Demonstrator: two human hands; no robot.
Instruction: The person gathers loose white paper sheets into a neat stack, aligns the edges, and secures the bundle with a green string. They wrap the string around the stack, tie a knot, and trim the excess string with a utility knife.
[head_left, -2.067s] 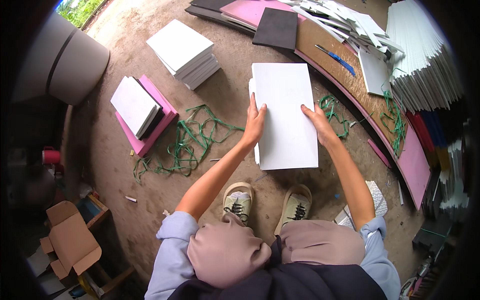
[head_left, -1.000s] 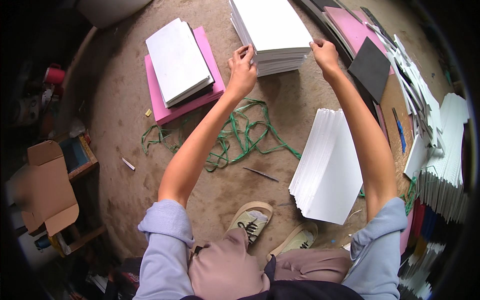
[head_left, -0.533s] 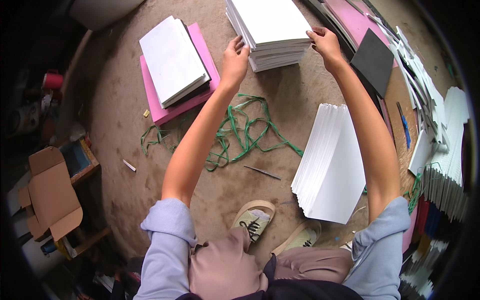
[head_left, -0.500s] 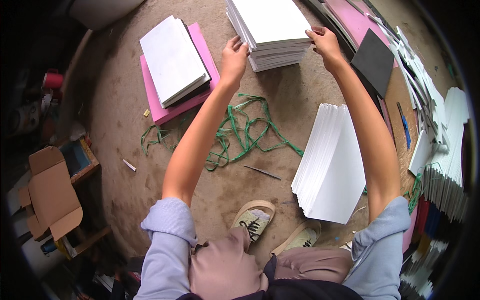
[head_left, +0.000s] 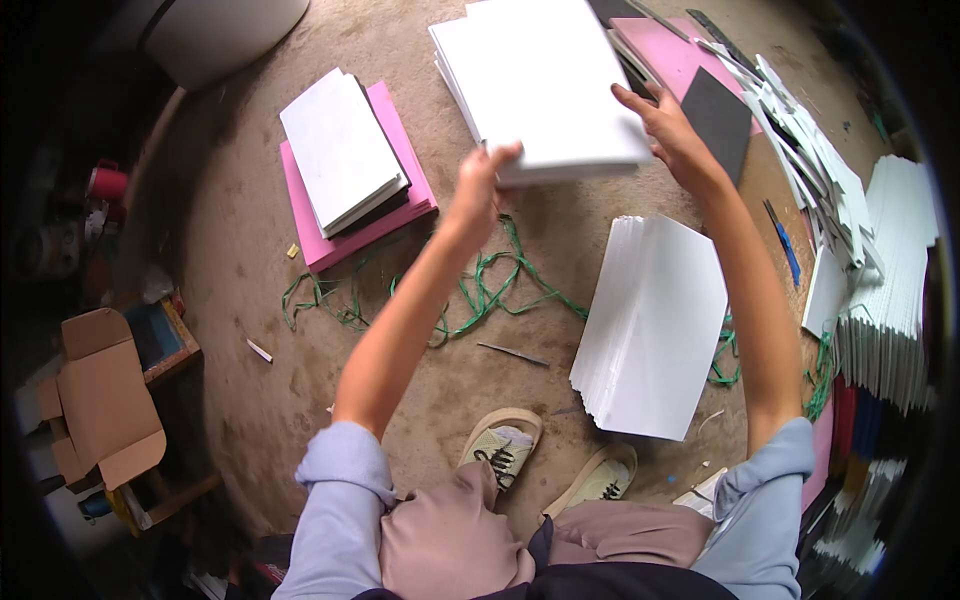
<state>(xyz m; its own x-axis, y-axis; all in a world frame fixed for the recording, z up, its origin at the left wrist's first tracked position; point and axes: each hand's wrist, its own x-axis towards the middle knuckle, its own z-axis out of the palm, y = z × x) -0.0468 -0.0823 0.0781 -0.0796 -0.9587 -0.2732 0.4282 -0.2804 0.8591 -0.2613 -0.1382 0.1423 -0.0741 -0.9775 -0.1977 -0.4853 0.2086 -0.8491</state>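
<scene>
Head view shows the left hand and right hand apart, gripping a white stack beyond green strands, not yet released, while a fanned pile already rests near the shoes.

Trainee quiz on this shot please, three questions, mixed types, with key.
1. Where does the blue cutter lie?
A) between the shoes
B) on the brown board
C) inside a carton

2. True or false: the green string lies loose on the floor.

3. Which hand is at the near left corner of the top-centre white stack?

Key: 1. B; 2. True; 3. The left hand.
</scene>
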